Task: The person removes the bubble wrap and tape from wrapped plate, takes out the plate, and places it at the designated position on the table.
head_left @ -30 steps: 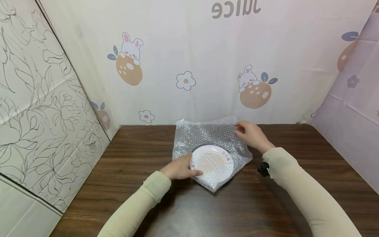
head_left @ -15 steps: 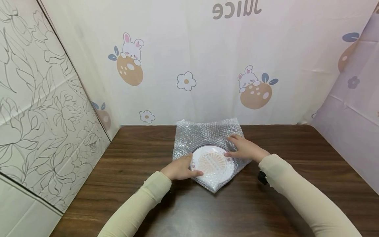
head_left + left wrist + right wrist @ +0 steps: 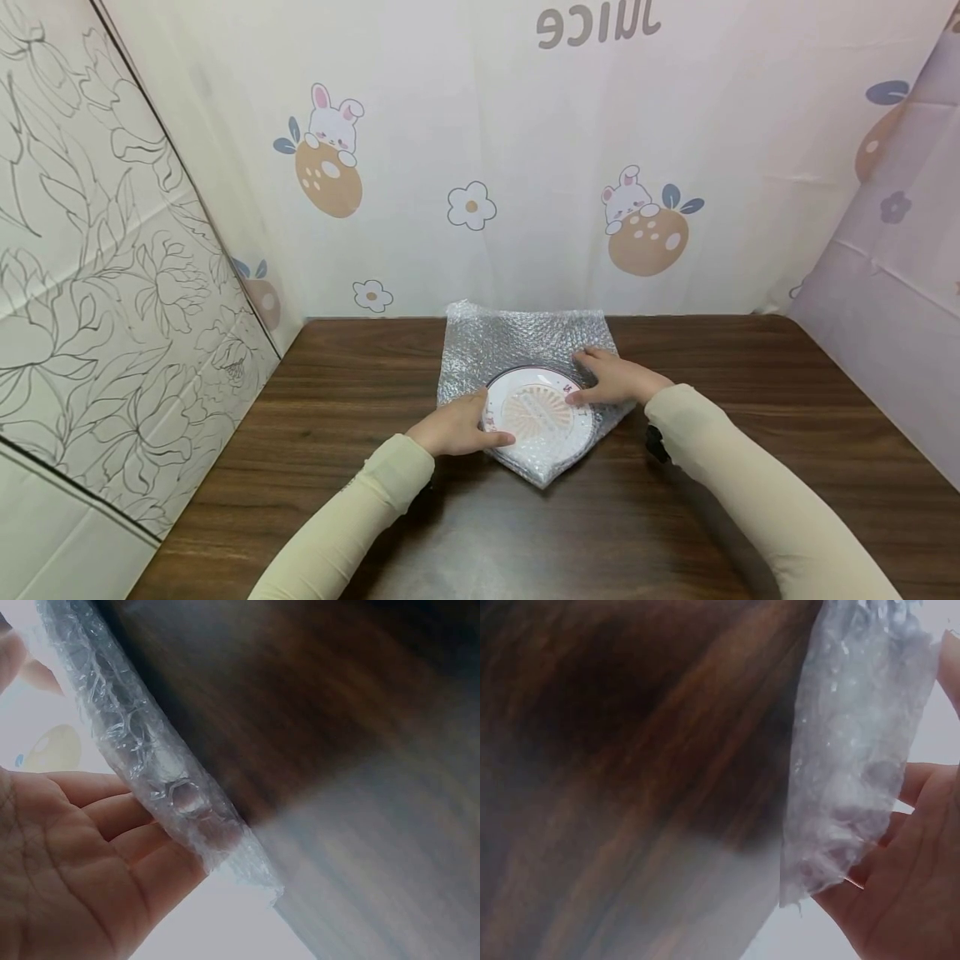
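Observation:
A white plate (image 3: 536, 398) with a dark rim line and an orange sunburst pattern lies on a sheet of bubble wrap (image 3: 491, 342), in the head view's middle. A pointed flap of the wrap covers the plate's near part. My left hand (image 3: 453, 425) rests at the plate's left edge, thumb on top of the wrapped plate. On the right side, my right hand (image 3: 615, 379) lies with its thumb at the plate's rim and its fingers spread over the wrap. Both wrist views show fingertips partly hidden behind the bubble wrap (image 3: 150, 750).
A dark brown wooden table (image 3: 337, 375) bears the wrap. Behind it hangs a pale curtain (image 3: 525, 125) printed with rabbits and flowers. At the left stands a white wall panel (image 3: 112, 250) with flower line drawings.
My right hand has come down and left from the wrap's far right part to the plate's right rim. The wrap's far edge has sunk slightly. My left hand has stayed in place.

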Demonstrator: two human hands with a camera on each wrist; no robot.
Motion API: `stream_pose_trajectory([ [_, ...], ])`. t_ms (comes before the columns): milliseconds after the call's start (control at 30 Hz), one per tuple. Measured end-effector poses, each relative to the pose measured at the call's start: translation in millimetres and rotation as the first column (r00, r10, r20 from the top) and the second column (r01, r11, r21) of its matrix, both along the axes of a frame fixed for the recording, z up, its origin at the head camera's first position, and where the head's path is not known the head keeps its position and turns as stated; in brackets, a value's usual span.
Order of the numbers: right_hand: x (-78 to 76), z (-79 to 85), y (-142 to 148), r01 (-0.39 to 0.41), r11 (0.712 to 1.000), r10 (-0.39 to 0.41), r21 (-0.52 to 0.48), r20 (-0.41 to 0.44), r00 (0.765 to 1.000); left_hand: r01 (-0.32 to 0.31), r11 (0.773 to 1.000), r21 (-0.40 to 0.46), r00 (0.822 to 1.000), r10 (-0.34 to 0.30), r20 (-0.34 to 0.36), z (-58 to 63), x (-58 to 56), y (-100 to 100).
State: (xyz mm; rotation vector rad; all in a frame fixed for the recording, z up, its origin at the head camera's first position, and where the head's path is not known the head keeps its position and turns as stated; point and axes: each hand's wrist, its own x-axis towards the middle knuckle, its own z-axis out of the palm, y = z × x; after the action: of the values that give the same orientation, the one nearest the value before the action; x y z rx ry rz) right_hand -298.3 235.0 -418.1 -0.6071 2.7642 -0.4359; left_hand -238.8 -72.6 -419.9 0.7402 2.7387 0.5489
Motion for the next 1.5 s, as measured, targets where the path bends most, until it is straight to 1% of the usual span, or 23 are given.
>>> stream_pose_trajectory([
  [167, -3.5, -0.8, 0, 0.012, 1.0, -0.011, -0.012, 0.061, 0.998, -0.006, 1.0, -0.004, 1.0, 0.006, 0.001, -0.2, 0.1, 0],
  [333, -5.4, -0.7, 0, 0.008, 1.0, -0.007, -0.009, 0.081, 0.997, -0.01, 1.0, -0.007, 1.0, 0.01, 0.002, 0.0, -0.1, 0],
  [467, -5.8, -1.1, 1, 0.015, 1.0, -0.014, -0.003, 0.074, 0.997, -0.005, 1.0, 0.002, 1.0, 0.005, 0.002, 0.9, -0.3, 0],
  [667, -3.8, 2.3, 3, 0.003, 1.0, -0.003, -0.03, 0.011, 1.0, -0.005, 1.0, 0.0, 1.0, 0.005, 0.014, 2.1, -0.9, -1],
  [933, 10.8, 17.5, 1, -0.001, 0.992, -0.004, -0.123, -0.036, 0.999, -0.014, 1.0, -0.005, 1.0, 0.014, 0.019, 1.5, -1.1, -1],
  [1067, 22.1, 20.9, -3, -0.033, 0.986, 0.024, -0.162, -0.059, 0.998, -0.012, 1.0, -0.005, 1.0, 0.013, 0.018, 0.7, -1.6, -1],
  [1200, 35.9, 19.4, -8, -0.081, 0.985, 0.064, -0.154, -0.109, 0.992, -0.012, 1.0, 0.001, 1.0, 0.012, 0.015, -0.2, -1.8, -1],
  [1333, 48.5, 14.7, -13, -0.103, 0.986, 0.084, -0.132, -0.144, 0.986, -0.004, 1.0, 0.016, 1.0, 0.004, 0.011, -1.0, -1.7, -1],
  [1500, 56.7, 7.7, -17, -0.125, 0.987, 0.106, -0.101, -0.177, 0.978, 0.001, 1.0, 0.023, 1.0, -0.001, 0.018, -2.1, -2.0, -2],
])
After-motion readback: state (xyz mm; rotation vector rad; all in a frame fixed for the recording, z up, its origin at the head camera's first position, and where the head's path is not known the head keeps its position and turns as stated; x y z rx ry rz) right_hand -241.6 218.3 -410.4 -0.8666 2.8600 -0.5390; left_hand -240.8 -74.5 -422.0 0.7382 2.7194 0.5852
